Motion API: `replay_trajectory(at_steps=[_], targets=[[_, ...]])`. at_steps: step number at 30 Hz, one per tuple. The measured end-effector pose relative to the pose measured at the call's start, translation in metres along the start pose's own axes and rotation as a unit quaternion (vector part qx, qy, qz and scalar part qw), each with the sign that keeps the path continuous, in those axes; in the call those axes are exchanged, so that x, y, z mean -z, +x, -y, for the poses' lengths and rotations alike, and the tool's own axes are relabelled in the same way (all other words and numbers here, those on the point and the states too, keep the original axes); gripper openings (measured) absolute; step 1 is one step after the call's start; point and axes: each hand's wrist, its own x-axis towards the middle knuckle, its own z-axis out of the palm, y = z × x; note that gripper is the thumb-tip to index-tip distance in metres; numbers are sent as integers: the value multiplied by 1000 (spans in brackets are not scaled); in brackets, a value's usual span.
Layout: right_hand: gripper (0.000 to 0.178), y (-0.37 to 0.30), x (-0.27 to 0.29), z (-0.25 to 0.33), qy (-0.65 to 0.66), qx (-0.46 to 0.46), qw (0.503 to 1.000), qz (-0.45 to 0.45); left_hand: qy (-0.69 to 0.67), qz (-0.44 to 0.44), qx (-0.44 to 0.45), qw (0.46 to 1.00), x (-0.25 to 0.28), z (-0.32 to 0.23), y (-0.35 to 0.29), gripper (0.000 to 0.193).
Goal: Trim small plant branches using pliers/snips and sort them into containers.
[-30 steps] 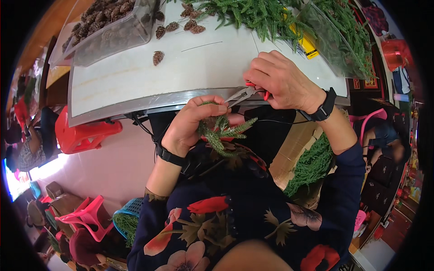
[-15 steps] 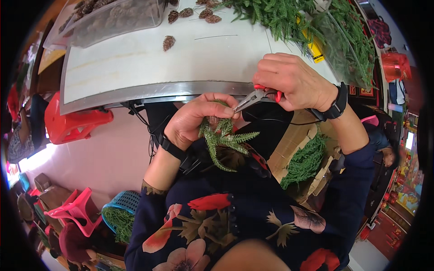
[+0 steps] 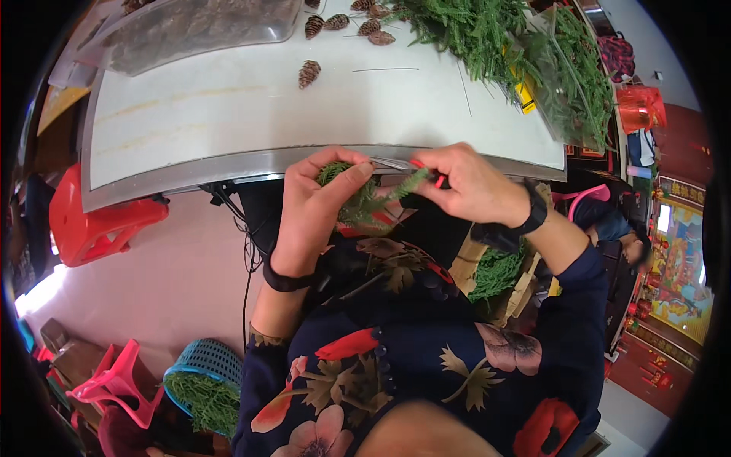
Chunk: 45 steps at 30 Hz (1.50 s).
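Note:
My left hand (image 3: 316, 206) is closed round an artificial pine sprig (image 3: 373, 207), held at the table's near edge; its needles hang below my fingers and look blurred. In my right hand (image 3: 480, 190) are red-handled needle-nose pliers (image 3: 392, 163), gripped by the handles. Their jaws point left and reach the tips of my left thumb and forefinger, at the top of the sprig. What the jaws pinch there is too small to make out.
On the white table (image 3: 205, 114) lie several pine cones (image 3: 308, 74), thin wires, a clear plastic box (image 3: 198, 34) and piled greenery (image 3: 472, 34). A carton of greenery (image 3: 499, 274) stands below right. Lower left are a blue basket (image 3: 209, 358), a red stool (image 3: 106, 217) and a pink stool (image 3: 122, 385).
My right hand with the pliers has come lower and tilted, so the pliers lie nearly level. My left hand has turned more upright, swinging the sprig. The whole view has shifted slightly.

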Motion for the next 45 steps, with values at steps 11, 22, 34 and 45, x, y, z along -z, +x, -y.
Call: replay_trajectory(at_steps=[11, 22, 34, 45], targets=[[21, 0, -50, 2, 346, -155, 925, -26, 338, -90, -292, 890, 5, 6, 3, 13], [19, -19, -34, -11, 162, -44, 975, -148, 86, -14, -81, 993, 3, -8, -4, 5], [28, -39, -6, -44, 2, 203, 962, -183, -216, 217, 144, 941, -33, -4, 3, 11], [22, -44, 11, -47, 12, 113, 986, -124, -95, 114, 102, 984, -45, -5, 9, 8]])
